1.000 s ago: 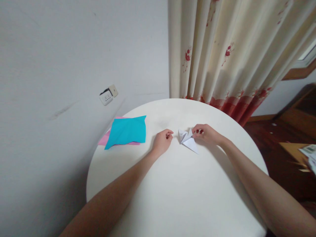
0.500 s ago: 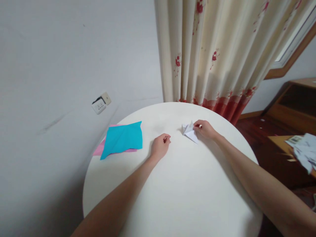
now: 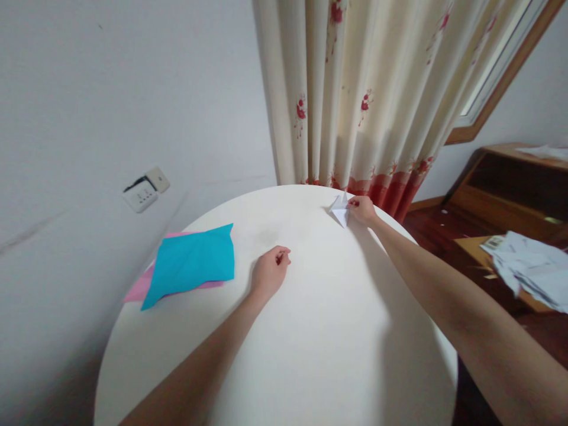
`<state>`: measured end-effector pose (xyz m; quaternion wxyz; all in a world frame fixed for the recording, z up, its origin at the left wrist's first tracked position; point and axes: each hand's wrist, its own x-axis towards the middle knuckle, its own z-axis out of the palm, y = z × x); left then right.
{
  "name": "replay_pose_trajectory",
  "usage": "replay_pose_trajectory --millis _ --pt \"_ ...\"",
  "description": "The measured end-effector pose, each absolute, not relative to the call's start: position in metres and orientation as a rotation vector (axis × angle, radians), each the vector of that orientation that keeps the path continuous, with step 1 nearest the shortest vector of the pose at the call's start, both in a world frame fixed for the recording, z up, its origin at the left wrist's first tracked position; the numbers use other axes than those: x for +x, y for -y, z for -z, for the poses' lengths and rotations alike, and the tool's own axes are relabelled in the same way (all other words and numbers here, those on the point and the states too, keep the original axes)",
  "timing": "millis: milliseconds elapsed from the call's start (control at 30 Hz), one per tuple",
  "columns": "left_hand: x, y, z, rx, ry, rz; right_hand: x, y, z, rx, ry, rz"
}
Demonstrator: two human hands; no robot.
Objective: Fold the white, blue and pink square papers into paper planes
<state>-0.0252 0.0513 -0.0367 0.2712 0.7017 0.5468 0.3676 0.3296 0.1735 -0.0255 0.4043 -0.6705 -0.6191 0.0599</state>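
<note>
A small white origami crane (image 3: 340, 213) is near the far edge of the round white table (image 3: 319, 331), right of the middle. My right hand (image 3: 364, 210) is closed in a pinch on its right side, the fingertips partly hidden by the paper and the hand itself. My left hand (image 3: 270, 272) rests on the tabletop nearer to me, its fingers curled closed with nothing visible in them. Left of that hand lies a creased blue sheet of paper (image 3: 195, 260). Pink paper (image 3: 141, 288) sticks out from beneath it, mostly covered.
Behind the table hangs a cream curtain (image 3: 326, 89) with red flowers. A wall socket (image 3: 141, 196) is on the left wall. To the right, below table height, loose white papers (image 3: 532, 266) are piled by a wooden cabinet (image 3: 501, 183).
My right hand has moved the crane away from me toward the table's far edge. My left hand keeps its curled pose. The whole view has shifted slightly to the right.
</note>
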Motion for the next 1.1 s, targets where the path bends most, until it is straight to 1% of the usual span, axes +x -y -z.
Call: replay_pose_trajectory --millis 300,567,800,1100 --pt "-0.025 -0.051 0.034 1.863 -1.468 -0.971 0.344 -0.194 0.03 -1.724 1.54 -0.214" --pt "-0.025 -0.05 0.032 1.874 -1.473 -0.973 0.356 -0.169 0.028 -1.873 1.487 -0.184" --pt "-0.024 -0.048 0.029 1.873 -1.453 -0.981 0.332 -0.155 0.034 -2.013 1.514 -0.158" --pt "-0.026 -0.047 0.031 1.911 -1.442 -0.972 0.292 -0.172 0.033 -2.092 1.581 -0.145"
